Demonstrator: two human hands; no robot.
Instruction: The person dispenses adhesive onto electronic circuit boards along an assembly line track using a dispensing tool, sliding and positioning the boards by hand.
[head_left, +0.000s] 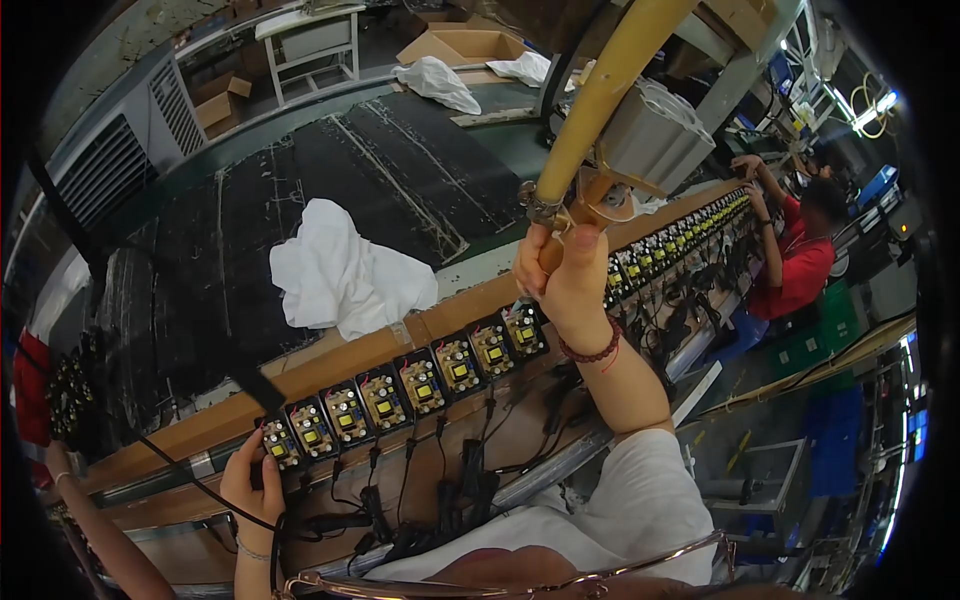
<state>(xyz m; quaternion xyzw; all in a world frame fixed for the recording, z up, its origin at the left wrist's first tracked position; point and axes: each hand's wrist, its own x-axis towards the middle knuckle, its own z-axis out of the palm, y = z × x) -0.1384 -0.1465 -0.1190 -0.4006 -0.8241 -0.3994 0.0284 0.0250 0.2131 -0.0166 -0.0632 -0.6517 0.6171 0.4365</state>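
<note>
A row of small circuit boards in black cases [422, 385] runs along a brown ledge, with black cables hanging below. My left hand [252, 480] is at the left end of the near row, thumb and fingertip pressed on the edges of the endmost board [280, 446]. Higher up, my right hand [570, 275] is closed round a brown fitting at the lower end of a thick yellow hose [610, 90]. A dark red bead bracelet is on the right wrist. Beyond the row lies a crumpled white cloth [345, 270].
A co-worker in a red shirt [800, 260] reaches over the far end of the row at right. Another person's forearm [110, 535] is at lower left. A dark belt surface [300, 190] lies beyond the ledge. Cardboard boxes [460, 45] stand at the back.
</note>
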